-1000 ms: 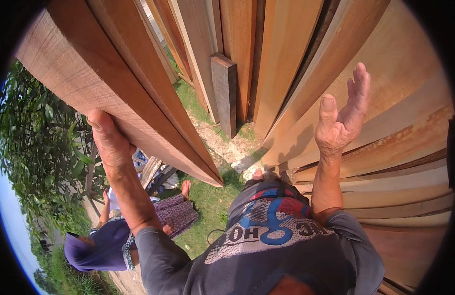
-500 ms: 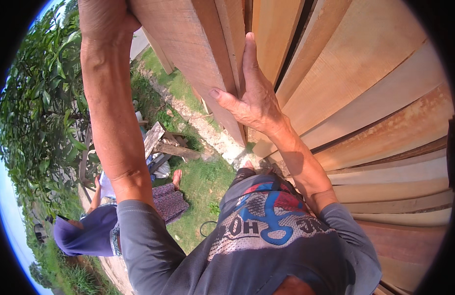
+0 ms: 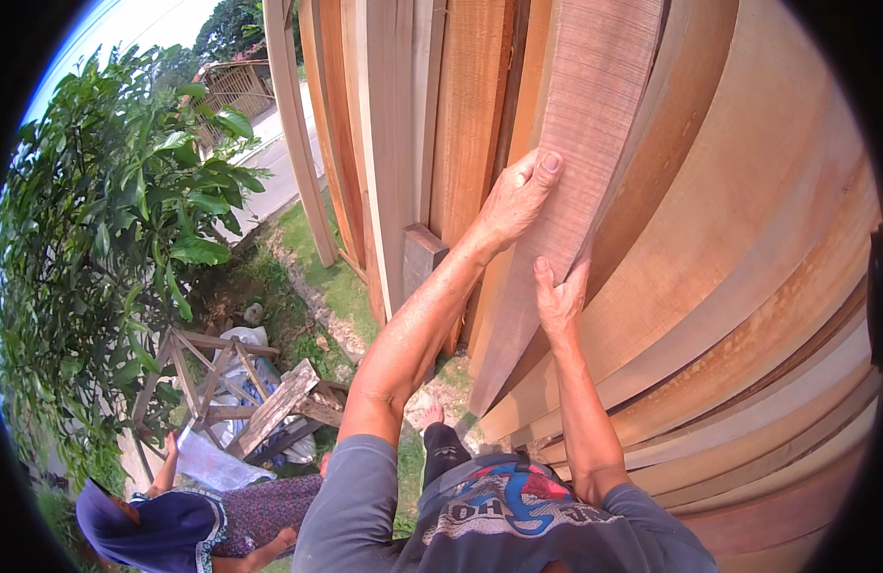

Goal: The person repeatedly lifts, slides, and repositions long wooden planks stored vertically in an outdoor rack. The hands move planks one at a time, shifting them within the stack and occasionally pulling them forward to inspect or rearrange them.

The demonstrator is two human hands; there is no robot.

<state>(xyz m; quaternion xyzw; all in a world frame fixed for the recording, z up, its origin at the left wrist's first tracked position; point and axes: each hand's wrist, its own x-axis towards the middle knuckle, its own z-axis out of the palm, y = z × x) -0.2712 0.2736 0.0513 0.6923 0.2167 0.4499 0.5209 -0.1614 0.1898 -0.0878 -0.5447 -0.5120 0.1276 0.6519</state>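
Note:
A long reddish-brown wooden plank [image 3: 599,110] stands upright before me, tilted, among the boards on my right. My left hand [image 3: 523,199] is closed on its left edge, with the thumb pressed on the broad face. Lower down, my right hand [image 3: 562,298] grips the opposite edge, thumb on the face and fingers partly hidden behind. The plank's lower end narrows in view toward the ground near my feet. Wide pale boards [image 3: 694,258] stand right beside it on the right, and an orange-brown board [image 3: 472,115] stands to its left.
More upright boards [image 3: 389,143] lean at the far left of the row, with a short wood block [image 3: 422,256] among them. A person in a purple head covering [image 3: 150,525] is at lower left, near a scrap-wood pile [image 3: 279,406]. A leafy tree [image 3: 107,210] borders the left.
My left hand has come down and to the right with the plank, which now stands against the other boards. My right hand has gone from spread fingers to gripping the plank's edge.

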